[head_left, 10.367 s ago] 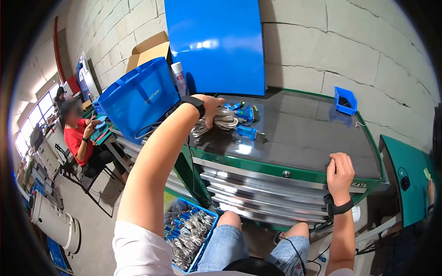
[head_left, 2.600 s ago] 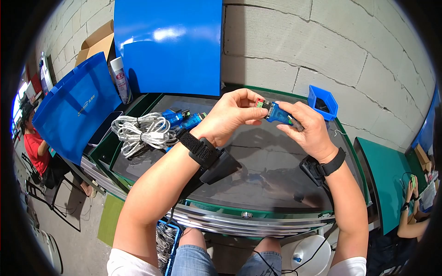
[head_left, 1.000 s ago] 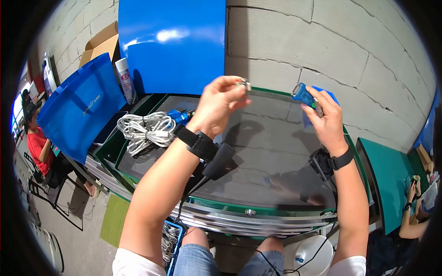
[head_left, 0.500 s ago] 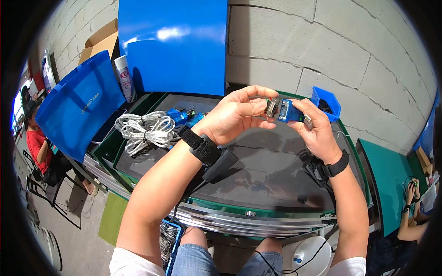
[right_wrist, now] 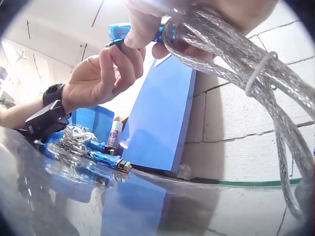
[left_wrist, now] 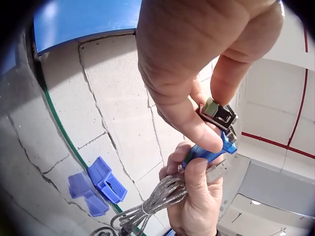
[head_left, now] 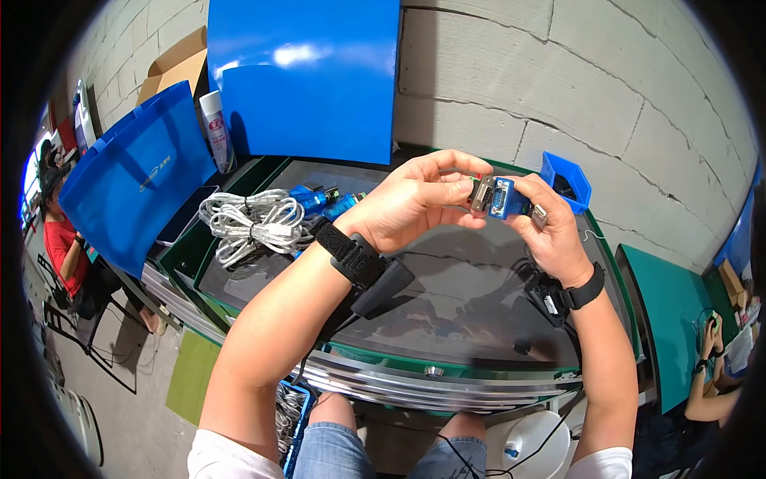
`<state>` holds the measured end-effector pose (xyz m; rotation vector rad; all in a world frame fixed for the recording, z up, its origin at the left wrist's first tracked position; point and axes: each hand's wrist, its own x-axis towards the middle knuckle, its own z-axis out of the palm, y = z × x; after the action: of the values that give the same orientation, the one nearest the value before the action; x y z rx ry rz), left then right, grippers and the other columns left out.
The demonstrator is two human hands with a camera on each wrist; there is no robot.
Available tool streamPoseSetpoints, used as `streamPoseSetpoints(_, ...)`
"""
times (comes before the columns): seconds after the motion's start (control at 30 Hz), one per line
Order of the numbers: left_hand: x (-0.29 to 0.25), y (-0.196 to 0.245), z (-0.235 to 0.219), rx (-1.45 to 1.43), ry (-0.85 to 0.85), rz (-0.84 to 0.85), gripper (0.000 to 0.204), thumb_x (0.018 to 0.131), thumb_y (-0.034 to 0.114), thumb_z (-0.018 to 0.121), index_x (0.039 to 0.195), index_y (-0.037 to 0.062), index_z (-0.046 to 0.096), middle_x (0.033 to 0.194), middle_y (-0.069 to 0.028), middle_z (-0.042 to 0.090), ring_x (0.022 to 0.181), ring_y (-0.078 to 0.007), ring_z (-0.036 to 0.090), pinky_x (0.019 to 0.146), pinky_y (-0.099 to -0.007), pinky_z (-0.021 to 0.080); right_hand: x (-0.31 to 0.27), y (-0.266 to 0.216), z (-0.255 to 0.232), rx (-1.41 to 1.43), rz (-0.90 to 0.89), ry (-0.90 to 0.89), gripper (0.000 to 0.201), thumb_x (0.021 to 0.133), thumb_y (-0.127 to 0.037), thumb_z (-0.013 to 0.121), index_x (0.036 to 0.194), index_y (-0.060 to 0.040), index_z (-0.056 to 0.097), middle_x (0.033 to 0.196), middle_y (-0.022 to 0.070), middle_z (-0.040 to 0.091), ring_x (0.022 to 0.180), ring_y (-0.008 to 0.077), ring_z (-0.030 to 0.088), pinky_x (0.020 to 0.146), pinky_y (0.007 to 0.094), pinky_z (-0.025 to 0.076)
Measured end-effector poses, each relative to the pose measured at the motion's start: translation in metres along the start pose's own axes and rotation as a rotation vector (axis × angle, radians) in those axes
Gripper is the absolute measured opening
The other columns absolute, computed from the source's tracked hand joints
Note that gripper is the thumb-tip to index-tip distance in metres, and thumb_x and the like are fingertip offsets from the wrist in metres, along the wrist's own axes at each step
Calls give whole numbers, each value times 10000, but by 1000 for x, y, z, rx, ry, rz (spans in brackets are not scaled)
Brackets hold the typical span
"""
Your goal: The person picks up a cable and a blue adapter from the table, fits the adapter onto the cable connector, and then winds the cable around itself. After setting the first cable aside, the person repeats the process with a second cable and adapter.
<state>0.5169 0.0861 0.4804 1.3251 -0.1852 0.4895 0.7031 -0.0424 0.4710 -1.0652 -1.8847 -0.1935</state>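
Note:
Above the cabinet top, my left hand (head_left: 419, 199) pinches a small D-sub adapter (head_left: 481, 195) with a green screw-terminal block, between thumb and fingers. My right hand (head_left: 553, 231) holds the blue translucent serial plug (head_left: 501, 198) of a USB-to-serial cable. Its metal, pinned end faces the adapter, close beside it. A silver USB plug (head_left: 540, 215) sticks out by the right thumb. In the right wrist view, the tied grey cable coil (right_wrist: 266, 73) hangs from that hand. Coiled silver cables (head_left: 251, 227) with blue plugs (head_left: 339, 207) lie to the left.
A blue bag (head_left: 148, 180) and a white spray can (head_left: 217, 132) stand at the left. At the back right sits a small blue bin (head_left: 566, 182). A crate of cables (head_left: 289, 427) and a white bucket (head_left: 550, 439) are below; other people sit either side.
Earlier my left hand was on the cable pile. One second ago, the adapter and plug were held wide apart; both hands have since brought them close together, end facing end.

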Motion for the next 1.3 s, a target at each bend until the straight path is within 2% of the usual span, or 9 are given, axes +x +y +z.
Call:
streamPoseSetpoints(0.33, 0, -1, 0, -4, -4, 0, 312, 897, 137, 594, 1171, 5, 522, 1032, -95, 606, 921, -164, 630, 815, -309, 568, 1, -3, 0, 6, 1, 8, 476, 740, 62, 676, 1182, -83, 575, 982, 68, 591, 879, 192, 571, 762, 288, 472)
streamPoseSetpoints(0.63, -1, -2, 0, 53, 54, 54, 327, 873, 133, 635, 1156, 9, 527, 999, -80, 608, 873, -145, 632, 773, -284, 576, 2, -2, 0, -70, -37, 16, 497, 719, 41, 707, 1179, -100, 581, 1010, 63, 619, 890, 202, 584, 768, 304, 484)
streamPoseSetpoints(0.7, -1, -1, 1, 98, 90, 61, 339, 863, 156, 661, 1148, 20, 538, 968, -60, 617, 879, -136, 620, 769, -285, 549, 2, -2, 0, -74, -37, 18, 498, 717, 38, 711, 1177, -101, 582, 1015, 64, 623, 889, 206, 585, 768, 305, 484)
streamPoseSetpoints(1.03, -2, 0, 2, 119, 107, 91, 297, 872, 112, 629, 1141, 27, 536, 980, -64, 608, 905, -133, 629, 751, -270, 577, 2, -2, 0, -98, -33, 25, 485, 717, 30, 715, 1166, -101, 586, 1028, 70, 628, 894, 209, 591, 777, 307, 493)
streamPoseSetpoints(1.1, -2, 1, 3, 115, 105, 90, 327, 862, 155, 661, 1141, 28, 546, 992, -61, 612, 905, -132, 611, 768, -288, 541, 2, -2, 0, -108, -39, 28, 484, 716, 31, 717, 1164, -101, 587, 1028, 70, 628, 894, 211, 592, 776, 307, 494)
streamPoseSetpoints(1.23, -2, 0, 2, 122, 112, 90, 329, 858, 153, 666, 1141, 32, 548, 992, -66, 613, 908, -137, 613, 775, -292, 539, 3, -2, 0, -115, -45, 33, 486, 714, 28, 720, 1163, -102, 589, 1022, 67, 632, 886, 212, 594, 768, 307, 494)
streamPoseSetpoints(1.3, -1, 0, 2, 138, 123, 97, 280, 868, 107, 633, 1126, 39, 548, 982, -56, 616, 893, -124, 627, 755, -272, 570, 3, -2, 0, -116, -47, 35, 486, 713, 27, 720, 1162, -103, 590, 1019, 65, 633, 884, 212, 595, 764, 307, 493)
